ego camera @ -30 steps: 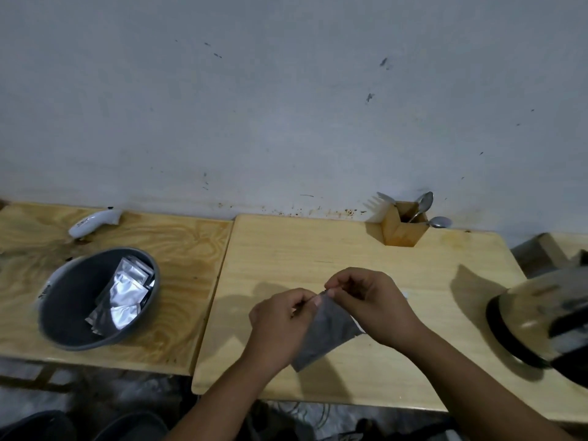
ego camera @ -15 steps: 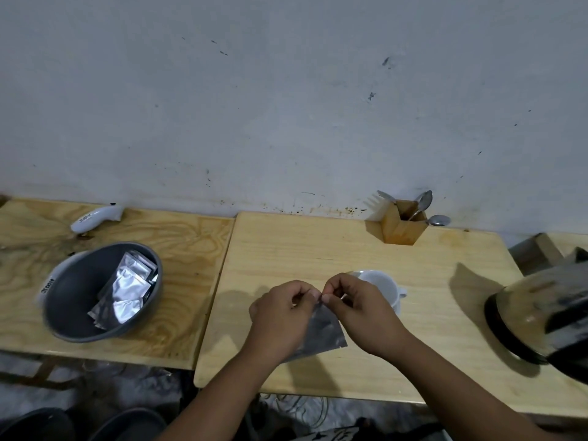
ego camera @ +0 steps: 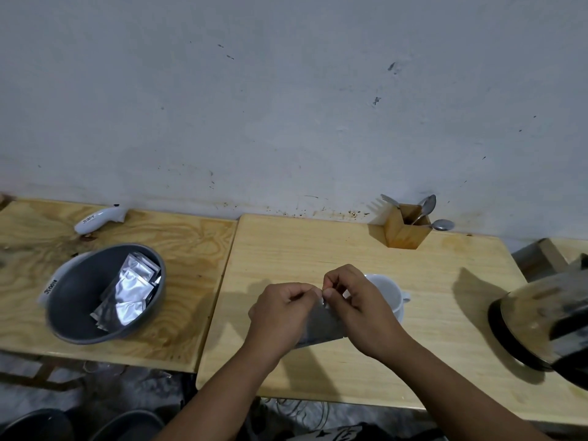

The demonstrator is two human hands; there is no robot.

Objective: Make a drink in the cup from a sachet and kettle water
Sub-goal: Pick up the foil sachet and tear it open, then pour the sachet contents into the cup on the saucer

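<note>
A silver foil sachet (ego camera: 323, 326) hangs between my two hands above the light wooden table (ego camera: 318, 249). My left hand (ego camera: 281, 313) and my right hand (ego camera: 359, 308) both pinch its top edge, fingertips almost touching. Behind my right hand stands a white cup (ego camera: 389, 292), partly hidden by the hand. The kettle (ego camera: 547, 323), glass-bodied with dark trim, stands at the right edge of the view.
A grey bowl (ego camera: 79, 316) holding several foil sachets (ego camera: 129, 292) sits on the left table. A white handheld device (ego camera: 98, 219) lies near the wall. A wooden holder (ego camera: 405, 229) with spoons stands at the back by the wall.
The sachet has swung from tilted to hanging more level as both hands shifted slightly toward me. The cup, hidden a second ago, now shows behind my right hand.
</note>
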